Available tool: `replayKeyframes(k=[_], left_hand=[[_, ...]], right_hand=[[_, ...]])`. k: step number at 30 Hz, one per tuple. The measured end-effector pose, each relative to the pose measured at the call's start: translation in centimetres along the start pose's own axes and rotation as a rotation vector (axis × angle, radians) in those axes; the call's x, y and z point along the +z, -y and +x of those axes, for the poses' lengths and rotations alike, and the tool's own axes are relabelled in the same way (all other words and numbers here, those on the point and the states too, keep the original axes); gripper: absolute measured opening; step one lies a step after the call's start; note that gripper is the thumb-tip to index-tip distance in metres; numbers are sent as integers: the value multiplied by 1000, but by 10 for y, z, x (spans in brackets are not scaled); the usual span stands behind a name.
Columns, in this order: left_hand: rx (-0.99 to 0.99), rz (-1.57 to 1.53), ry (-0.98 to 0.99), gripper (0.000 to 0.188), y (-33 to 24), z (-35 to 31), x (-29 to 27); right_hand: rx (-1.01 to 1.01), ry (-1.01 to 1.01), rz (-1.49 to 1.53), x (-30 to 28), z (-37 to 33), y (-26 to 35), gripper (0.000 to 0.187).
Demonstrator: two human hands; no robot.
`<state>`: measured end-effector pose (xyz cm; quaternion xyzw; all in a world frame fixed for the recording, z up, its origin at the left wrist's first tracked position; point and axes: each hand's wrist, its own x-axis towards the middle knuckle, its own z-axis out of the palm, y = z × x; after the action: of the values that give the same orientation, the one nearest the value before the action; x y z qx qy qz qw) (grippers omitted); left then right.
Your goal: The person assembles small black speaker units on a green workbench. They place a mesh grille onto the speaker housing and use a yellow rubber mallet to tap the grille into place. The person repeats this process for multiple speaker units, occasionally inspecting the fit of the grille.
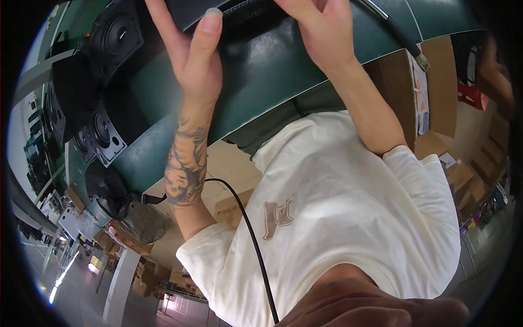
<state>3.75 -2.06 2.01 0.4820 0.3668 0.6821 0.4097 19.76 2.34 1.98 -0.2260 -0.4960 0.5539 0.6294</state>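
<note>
A black box-shaped thing with a mesh-like strip lies on the dark green worktop, mostly cut off by the upper edge. My left hand is at its left end, thumb and forefinger stretched out and spread apart. The thumb tip shows in front of the black box; whether it presses on it I cannot tell. At the right end is my right hand, with its fingers running out of the picture, so its grip is hidden.
Several black speakers with round cones stand on the left. A black bag-like thing lies below them. A brush-like tool juts over the worktop edge at upper right, above an open cardboard box. A black cable hangs by my shirt.
</note>
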Motion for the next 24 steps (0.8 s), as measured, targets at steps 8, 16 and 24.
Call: replayKeyframes(k=[8,16,24], left_hand=[[23,9,-11,82,1,0,0],[54,135,-101,85,-2,8,17],[177,375,65,68,14,19,-27]], right_hand=[[0,83,-117,-11,6,2,75],[14,29,-179,-11,6,-5,64],[16,13,-367,-17,11,-4,63]])
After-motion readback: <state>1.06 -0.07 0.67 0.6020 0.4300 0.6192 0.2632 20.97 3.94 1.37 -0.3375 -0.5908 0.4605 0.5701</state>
